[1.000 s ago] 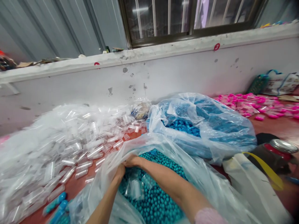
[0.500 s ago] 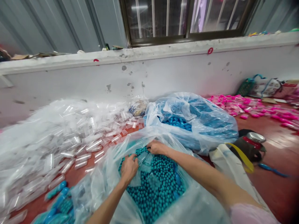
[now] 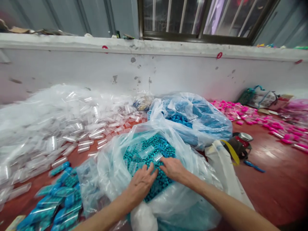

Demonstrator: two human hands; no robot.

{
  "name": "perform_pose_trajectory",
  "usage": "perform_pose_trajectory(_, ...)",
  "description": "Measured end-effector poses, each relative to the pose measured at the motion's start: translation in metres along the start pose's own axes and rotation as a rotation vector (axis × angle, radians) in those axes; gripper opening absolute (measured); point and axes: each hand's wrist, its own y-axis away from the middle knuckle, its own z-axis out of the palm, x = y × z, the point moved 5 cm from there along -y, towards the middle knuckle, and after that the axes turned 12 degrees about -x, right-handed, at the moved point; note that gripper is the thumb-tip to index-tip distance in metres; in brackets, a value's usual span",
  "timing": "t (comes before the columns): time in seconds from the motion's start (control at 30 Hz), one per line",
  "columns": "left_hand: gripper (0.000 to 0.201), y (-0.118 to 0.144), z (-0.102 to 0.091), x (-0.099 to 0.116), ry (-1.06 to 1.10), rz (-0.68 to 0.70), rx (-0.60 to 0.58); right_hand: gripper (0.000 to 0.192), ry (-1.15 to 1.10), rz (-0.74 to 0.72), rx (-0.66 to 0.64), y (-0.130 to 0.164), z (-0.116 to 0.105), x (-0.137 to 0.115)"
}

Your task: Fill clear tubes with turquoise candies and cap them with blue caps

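Note:
A large translucent plastic bag [image 3: 113,154] stands with its mouth spread wide, full of small round teal beads [image 3: 154,141]. Several clear plastic tubes [image 3: 146,152] lie on the beads, and a few blue pieces [image 3: 165,148] show among them. My right hand [image 3: 175,168] reaches into the bag, its fingers closed at the end of a short clear tube [image 3: 157,157]. Beside it, my left hand [image 3: 142,181] hovers low over the near beads, fingers bent and apart, with nothing visible in them. Its palm side is hidden.
Loose clear tubes [image 3: 53,128] heap up on the left. Bead-filled tubes with blue caps [image 3: 51,200] lie at the lower left. Behind is a bag of blue pieces [image 3: 204,118]. Pink-capped tubes [image 3: 250,115], a lidded jar [image 3: 244,138] and a blue tool [image 3: 254,166] lie right.
Both hands have come nearer to me, from the far part of the beads to the near part; the left also shifted right. The view has tilted down, showing more of the blue-capped tubes.

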Motion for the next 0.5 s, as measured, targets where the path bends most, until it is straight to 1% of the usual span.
perform_pose_trajectory(0.07,0.038,0.000,0.005,0.015,-0.095,0.016,0.050,0.020,-0.014,-0.001,-0.066,0.008,0.021,-0.001)
perform_pose_trajectory(0.17,0.029,-0.006,0.010,0.028,-0.165,0.016,0.095,0.021,-0.046,-0.006,-0.063,0.007,0.040,0.004)
perform_pose_trajectory(0.27,0.027,-0.002,0.008,0.039,-0.223,0.077,0.171,0.019,-0.054,0.041,-0.046,0.000,0.043,0.008)
perform_pose_trajectory(0.37,0.026,0.011,0.006,0.046,-0.281,0.133,0.226,0.019,-0.017,0.089,-0.053,-0.004,0.041,0.006)
perform_pose_trajectory(0.43,0.025,0.020,0.006,0.048,-0.303,0.179,0.246,0.019,0.014,0.111,-0.055,-0.004,0.040,0.002)
perform_pose_trajectory(0.5,0.023,0.028,0.008,0.048,-0.276,0.227,0.223,0.020,0.047,0.104,-0.048,-0.002,0.039,-0.002)
